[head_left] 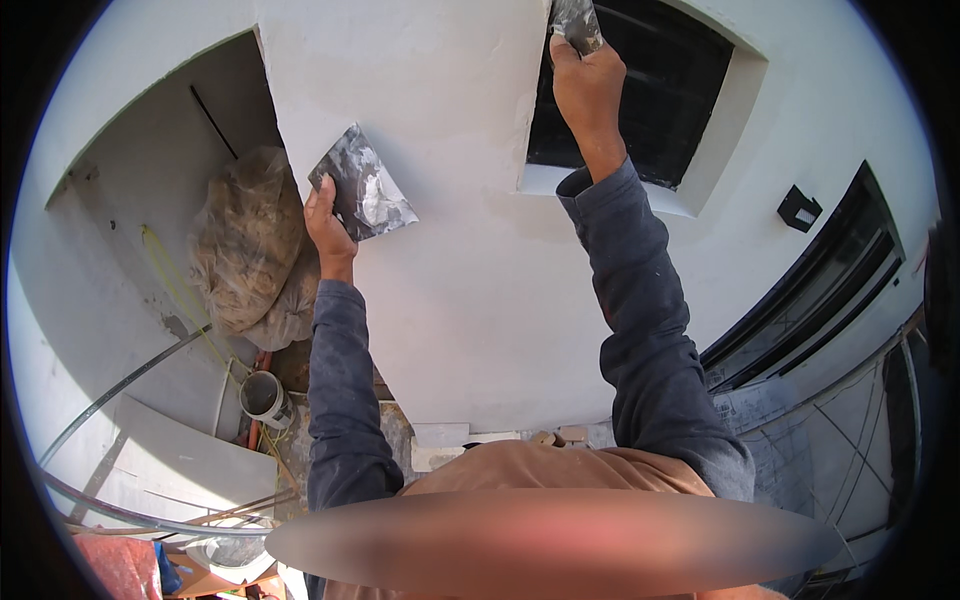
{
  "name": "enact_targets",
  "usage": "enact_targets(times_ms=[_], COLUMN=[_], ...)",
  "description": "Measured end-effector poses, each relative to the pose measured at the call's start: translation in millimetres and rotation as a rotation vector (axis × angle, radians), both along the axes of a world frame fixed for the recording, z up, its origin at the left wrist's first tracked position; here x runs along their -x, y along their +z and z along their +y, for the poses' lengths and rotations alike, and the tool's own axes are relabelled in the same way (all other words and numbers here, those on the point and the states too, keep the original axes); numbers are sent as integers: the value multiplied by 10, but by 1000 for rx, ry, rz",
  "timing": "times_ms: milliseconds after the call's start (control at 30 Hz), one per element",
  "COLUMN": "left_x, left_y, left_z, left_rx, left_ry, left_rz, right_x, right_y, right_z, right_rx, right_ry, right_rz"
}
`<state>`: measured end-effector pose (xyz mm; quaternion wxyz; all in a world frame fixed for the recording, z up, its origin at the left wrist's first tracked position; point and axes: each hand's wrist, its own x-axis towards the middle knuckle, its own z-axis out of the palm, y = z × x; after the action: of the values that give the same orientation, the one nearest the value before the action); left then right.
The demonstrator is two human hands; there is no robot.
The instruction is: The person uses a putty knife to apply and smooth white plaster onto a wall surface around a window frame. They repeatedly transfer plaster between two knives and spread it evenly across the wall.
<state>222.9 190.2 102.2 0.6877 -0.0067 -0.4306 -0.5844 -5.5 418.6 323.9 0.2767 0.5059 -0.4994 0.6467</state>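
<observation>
White-smeared flat plate [368, 192] | left hand [328, 225]: fingers clamped at edge | right hand [590, 85]: fingers gripping streaked blade [576, 22]

From left to right, we see the plastic sack [248, 245], the plastering plate [368, 185] in our left hand [328, 225], and the window [672, 95] behind our right hand [590, 88].

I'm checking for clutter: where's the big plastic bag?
The bag is left of centre in the head view, left of the left hand, above the bucket.
</observation>
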Motion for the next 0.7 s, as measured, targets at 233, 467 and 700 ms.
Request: enact_targets(times_ms=[233, 467, 700], left_x=[1, -4, -4], left_y=[7, -8, 1], left_z=[32, 1, 76], left_rx=[28, -1, 5], left_ry=[3, -8, -11], left_rz=[-5, -13, 2], right_x=[-72, 10, -185], right_y=[-364, 547, 849], right_z=[427, 318, -103], right_rx=[-2, 270, 232], right_ry=[-370, -1134, -1154], right_rz=[78, 570, 708])
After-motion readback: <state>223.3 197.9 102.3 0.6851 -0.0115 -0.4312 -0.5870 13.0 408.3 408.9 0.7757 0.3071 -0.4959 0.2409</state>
